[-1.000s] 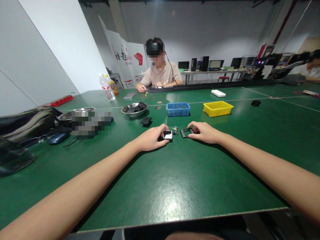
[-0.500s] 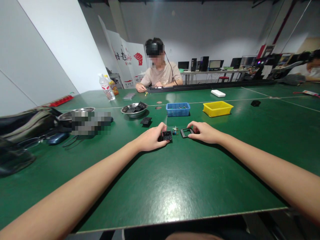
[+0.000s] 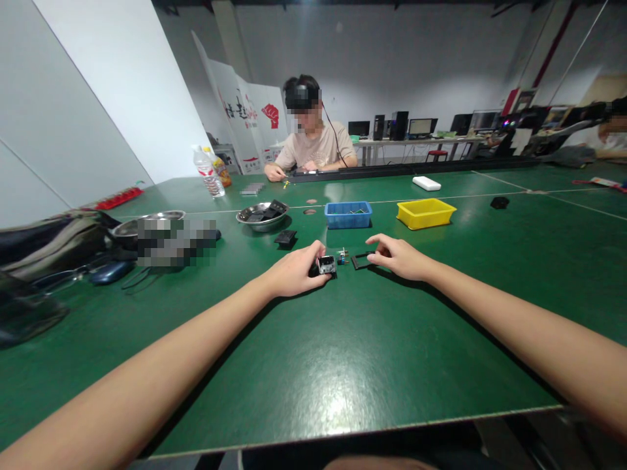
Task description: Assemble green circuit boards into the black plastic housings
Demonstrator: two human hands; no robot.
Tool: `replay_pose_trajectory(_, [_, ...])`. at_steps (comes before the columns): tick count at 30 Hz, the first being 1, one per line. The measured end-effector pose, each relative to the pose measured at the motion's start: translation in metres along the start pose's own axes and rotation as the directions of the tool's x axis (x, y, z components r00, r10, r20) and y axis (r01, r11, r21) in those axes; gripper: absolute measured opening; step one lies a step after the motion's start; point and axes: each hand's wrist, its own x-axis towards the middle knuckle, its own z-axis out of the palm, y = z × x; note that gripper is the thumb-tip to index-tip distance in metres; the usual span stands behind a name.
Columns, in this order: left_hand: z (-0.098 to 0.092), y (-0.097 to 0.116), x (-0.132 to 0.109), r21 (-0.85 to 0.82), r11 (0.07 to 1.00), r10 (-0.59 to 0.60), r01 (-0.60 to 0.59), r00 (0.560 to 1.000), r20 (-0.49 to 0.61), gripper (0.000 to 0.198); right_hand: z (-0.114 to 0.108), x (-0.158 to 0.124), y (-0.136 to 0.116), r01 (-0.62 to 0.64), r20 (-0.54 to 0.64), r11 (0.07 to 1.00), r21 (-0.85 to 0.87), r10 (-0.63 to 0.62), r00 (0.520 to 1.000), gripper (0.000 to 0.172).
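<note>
My left hand rests on the green table, its thumb and fingers closed around a small square black housing whose open face shows shiny inner parts. Just right of it lie some small blue and metallic pieces, too small to name. A black square frame lies flat on the table beyond them. Over the frame's right side hovers my right hand, thumb and forefinger apart, partly covering it. A dark square part sits beyond my left hand.
Farther back stand a metal bowl with black parts, a blue tray with small pieces and a yellow tray. A bag and another metal bowl are at left. A person works across the table.
My right hand has let go of the black frame, which now lies flatter on the table. The housing in my left hand has tilted slightly, and its inside looks brighter.
</note>
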Motion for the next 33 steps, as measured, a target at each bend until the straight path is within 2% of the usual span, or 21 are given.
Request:
replay_pose_trajectory(4, [0.002,-0.005,0.002,0.041,0.999,-0.022,0.024,0.999,-0.032,0.034,-0.007,0.004,0.009,-0.028,-0.118,0.991,0.133,0.044,0.992,0.033])
replay_pose_trajectory(7, [0.003,-0.009,0.004,0.093,0.995,-0.035,0.037,0.999,-0.017,0.037,-0.020,0.005,0.016,-0.024,-0.151,0.999,0.049,0.031,0.988,0.033])
replay_pose_trajectory(9, [0.004,-0.011,0.004,0.116,0.992,-0.049,0.049,0.999,-0.002,0.040,-0.030,0.004,0.016,-0.004,-0.083,0.995,-0.097,-0.005,0.997,0.032])
replay_pose_trajectory(11, [0.005,-0.012,0.003,0.115,0.992,-0.058,0.056,0.998,0.015,0.043,-0.036,0.002,0.015,0.038,0.034,0.976,-0.214,-0.031,0.999,0.032])
replay_pose_trajectory(13, [0.005,-0.012,0.003,0.095,0.994,-0.052,0.048,0.998,0.039,0.044,-0.039,0.001,0.012,0.066,0.130,0.962,-0.265,-0.032,0.991,0.033])
replay_pose_trajectory(16, [0.006,-0.014,0.002,0.062,0.998,-0.029,0.026,0.998,0.061,0.043,-0.035,0.000,0.011,0.045,0.161,0.957,-0.286,0.002,0.987,0.028])
replay_pose_trajectory(19, [0.006,-0.015,0.003,0.043,0.999,-0.017,0.014,0.997,0.069,0.043,-0.026,0.001,0.012,0.019,0.090,0.959,-0.284,0.007,0.996,0.022])
replay_pose_trajectory(24, [0.006,-0.014,0.004,0.039,0.999,-0.014,0.011,0.998,0.064,0.045,-0.010,0.001,0.010,0.127,-0.068,0.960,-0.251,-0.148,0.987,0.020])
replay_pose_trajectory(29, [0.005,-0.012,0.004,0.051,0.999,-0.016,0.012,0.998,0.066,0.047,0.003,0.000,-0.002,0.245,-0.113,0.956,-0.160,-0.264,0.958,0.015])
replay_pose_trajectory(33, [0.005,-0.012,0.004,0.064,0.998,-0.021,0.016,0.997,0.072,0.048,0.006,0.000,-0.008,0.266,-0.146,0.954,-0.139,-0.286,0.947,0.011])
